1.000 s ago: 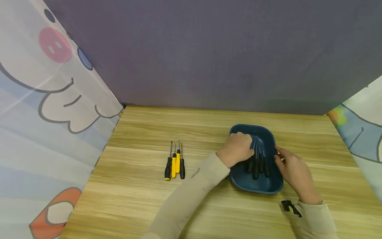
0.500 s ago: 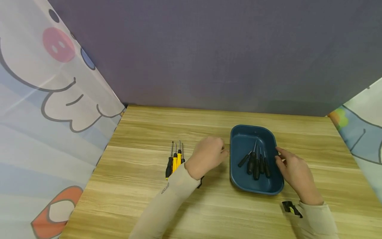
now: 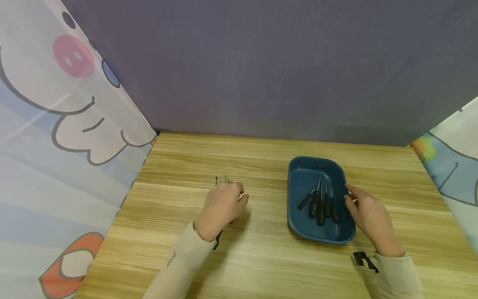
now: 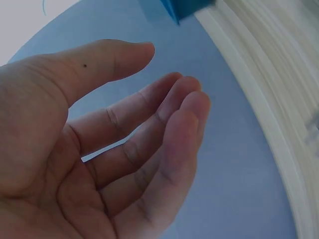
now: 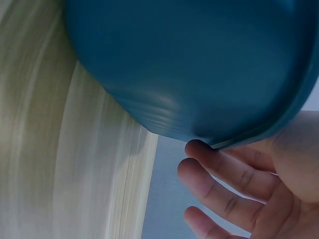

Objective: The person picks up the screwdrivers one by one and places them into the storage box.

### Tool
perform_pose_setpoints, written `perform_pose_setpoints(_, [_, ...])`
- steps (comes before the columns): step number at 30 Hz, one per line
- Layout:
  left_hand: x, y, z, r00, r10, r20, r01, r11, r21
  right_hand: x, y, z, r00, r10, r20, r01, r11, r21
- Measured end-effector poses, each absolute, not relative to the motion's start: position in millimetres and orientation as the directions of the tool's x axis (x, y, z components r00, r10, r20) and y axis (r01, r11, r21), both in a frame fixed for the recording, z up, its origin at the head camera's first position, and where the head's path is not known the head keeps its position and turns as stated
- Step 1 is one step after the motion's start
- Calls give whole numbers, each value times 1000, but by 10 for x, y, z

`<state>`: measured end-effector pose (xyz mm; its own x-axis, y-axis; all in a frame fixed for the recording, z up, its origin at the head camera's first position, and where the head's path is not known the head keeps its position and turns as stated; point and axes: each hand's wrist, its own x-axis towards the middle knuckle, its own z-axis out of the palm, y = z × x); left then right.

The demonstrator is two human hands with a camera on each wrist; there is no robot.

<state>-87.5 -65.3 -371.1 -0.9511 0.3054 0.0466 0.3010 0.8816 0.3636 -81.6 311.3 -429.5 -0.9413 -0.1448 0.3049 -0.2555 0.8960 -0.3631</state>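
My left hand [image 3: 222,203] is over the left part of the table, covering most of a group of screwdrivers; only their metal tips [image 3: 225,179] show beyond the knuckles. In the left wrist view its fingers curve loosely with nothing between them and the thumb. A dark blue plastic tray [image 3: 304,178] stands right of the middle. Several black-handled screwdrivers [image 3: 315,204] lie inside it, shafts pointing away. At the tray's right side my right hand [image 3: 371,218] holds the rim, thumb and index finger at the edge; in the right wrist view the other fingers [image 5: 219,199] spread below it, thumb hidden.
The wood-grain table [image 3: 261,257] ends at a grey-purple panel [image 3: 261,74] at the back. A cartoon-printed cloth [image 3: 74,166] hangs along the left side, with another at the right. A black wrist strap [image 3: 365,261] shows beside the right sleeve.
My left hand has come out of the tray and moved left, now over the yellow and black screwdrivers. A short black screwdriver shows in the tray where the hand was. The right hand stays put.
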Motion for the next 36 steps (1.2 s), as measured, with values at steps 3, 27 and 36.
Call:
perform_pose_setpoints(3, [-824, -799, -3740, -964, 263, 48, 263, 897, 356, -818, 3120, -4297, -939, -151, 307, -263, 894, -363])
perform_pose_setpoints(27, [-778, -1361, -4215, -991, 42, -128, -12, 919, 393, -810, 3103, -4291, -943, -148, 298, -255, 898, -360])
perform_pose_setpoints(36, [-797, -1386, -4323, -984, 17, -176, -60, 904, 424, -803, 3103, -4300, -948, -136, 287, -240, 899, -367])
